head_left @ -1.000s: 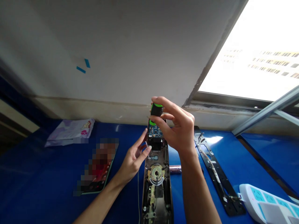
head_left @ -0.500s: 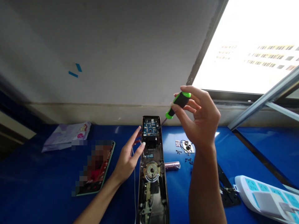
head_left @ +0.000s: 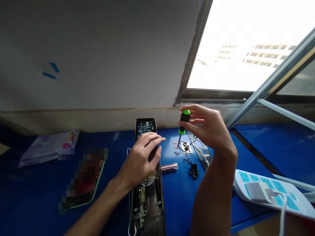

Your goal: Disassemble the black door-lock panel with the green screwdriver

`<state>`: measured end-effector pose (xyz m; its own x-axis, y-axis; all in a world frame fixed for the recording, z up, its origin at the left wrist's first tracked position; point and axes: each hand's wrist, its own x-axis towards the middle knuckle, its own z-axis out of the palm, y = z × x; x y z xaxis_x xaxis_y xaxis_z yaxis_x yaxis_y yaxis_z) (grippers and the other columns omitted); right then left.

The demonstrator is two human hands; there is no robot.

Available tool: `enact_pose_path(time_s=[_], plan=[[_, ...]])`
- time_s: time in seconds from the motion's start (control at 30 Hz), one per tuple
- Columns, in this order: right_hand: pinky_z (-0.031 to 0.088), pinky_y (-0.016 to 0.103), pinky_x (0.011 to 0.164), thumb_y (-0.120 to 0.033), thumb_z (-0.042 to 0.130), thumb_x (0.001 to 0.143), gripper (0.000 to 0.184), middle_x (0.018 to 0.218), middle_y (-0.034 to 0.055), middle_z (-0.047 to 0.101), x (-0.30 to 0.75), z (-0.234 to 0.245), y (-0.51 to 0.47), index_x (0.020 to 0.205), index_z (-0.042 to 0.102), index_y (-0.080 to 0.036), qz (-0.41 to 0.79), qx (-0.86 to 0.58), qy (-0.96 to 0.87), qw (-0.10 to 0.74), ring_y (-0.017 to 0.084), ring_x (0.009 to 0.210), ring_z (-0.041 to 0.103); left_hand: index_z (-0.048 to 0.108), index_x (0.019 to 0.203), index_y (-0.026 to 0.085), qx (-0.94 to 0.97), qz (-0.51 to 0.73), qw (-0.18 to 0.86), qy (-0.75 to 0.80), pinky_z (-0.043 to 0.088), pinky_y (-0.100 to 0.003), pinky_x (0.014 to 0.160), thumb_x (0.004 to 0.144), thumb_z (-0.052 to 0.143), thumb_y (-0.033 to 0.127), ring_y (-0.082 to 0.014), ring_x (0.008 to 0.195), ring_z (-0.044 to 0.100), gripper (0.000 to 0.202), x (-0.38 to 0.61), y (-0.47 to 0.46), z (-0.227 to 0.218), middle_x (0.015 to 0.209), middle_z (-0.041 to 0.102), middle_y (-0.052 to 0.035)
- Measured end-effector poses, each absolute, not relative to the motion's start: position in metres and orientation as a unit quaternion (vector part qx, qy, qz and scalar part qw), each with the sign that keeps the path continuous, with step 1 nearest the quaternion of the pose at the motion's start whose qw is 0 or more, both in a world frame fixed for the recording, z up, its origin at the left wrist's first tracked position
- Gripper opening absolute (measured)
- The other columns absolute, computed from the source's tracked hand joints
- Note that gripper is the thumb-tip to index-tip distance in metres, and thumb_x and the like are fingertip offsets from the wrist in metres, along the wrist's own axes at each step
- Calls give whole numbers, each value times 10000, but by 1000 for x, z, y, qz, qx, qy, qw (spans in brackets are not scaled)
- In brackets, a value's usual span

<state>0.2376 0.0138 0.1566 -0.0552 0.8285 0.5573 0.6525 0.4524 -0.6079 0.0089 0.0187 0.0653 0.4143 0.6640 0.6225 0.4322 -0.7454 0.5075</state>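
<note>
My right hand (head_left: 204, 126) grips a green-and-black screwdriver (head_left: 185, 122) by its handle, shaft pointing down. Its tip is near a small pinkish board (head_left: 176, 145) on the blue table, beside a white part with a black centre (head_left: 186, 147). Fingers stretched and thumb apart, my left hand (head_left: 141, 159) lies over the middle of a long, narrow open housing (head_left: 158, 209). It covers part of the inside, including most of a round metal piece. A blue circuit board (head_left: 145, 127) shows at the housing's far end.
Several small dark screws (head_left: 187, 161) lie right of the housing, near a pink cylinder (head_left: 169, 167) and a black bracket (head_left: 194, 170). A power strip (head_left: 273, 193) stands at right. A phone-like device (head_left: 97, 183) and plastic packet (head_left: 46, 147) are at left.
The screwdriver has moved from the circuit board in the housing to the small parts at its right. My left hand has come from the housing's left side to over it. The view has shifted right.
</note>
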Motion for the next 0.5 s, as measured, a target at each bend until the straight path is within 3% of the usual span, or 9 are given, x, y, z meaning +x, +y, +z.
enact_pose_path(time_s=[0.23,0.4,0.5], plan=[[667,329,792,-222,787,791,238,965,33,784,250,149,17,1021,732,-195,154,-533,-700,449,189,889,769,769,1221,219,869,346,151,321,488,-581,1126,991,569,290,-347,1344,548,313,22,24,69,1275,722,-122],[631,301,718,-298,842,767,297,889,34,778,247,131,26,1012,709,-193,149,-547,-682,462,188,816,763,767,1226,257,861,324,101,378,313,-732,1191,922,663,335,-448,1508,348,331,19,11,57,1422,654,-127],[571,276,666,-348,852,771,292,836,24,767,241,115,24,974,696,-208,107,-566,-672,466,185,793,744,770,1217,266,866,311,73,385,268,-753,1205,882,704,328,-484,1531,305,347,21,1,47,1490,604,-130]])
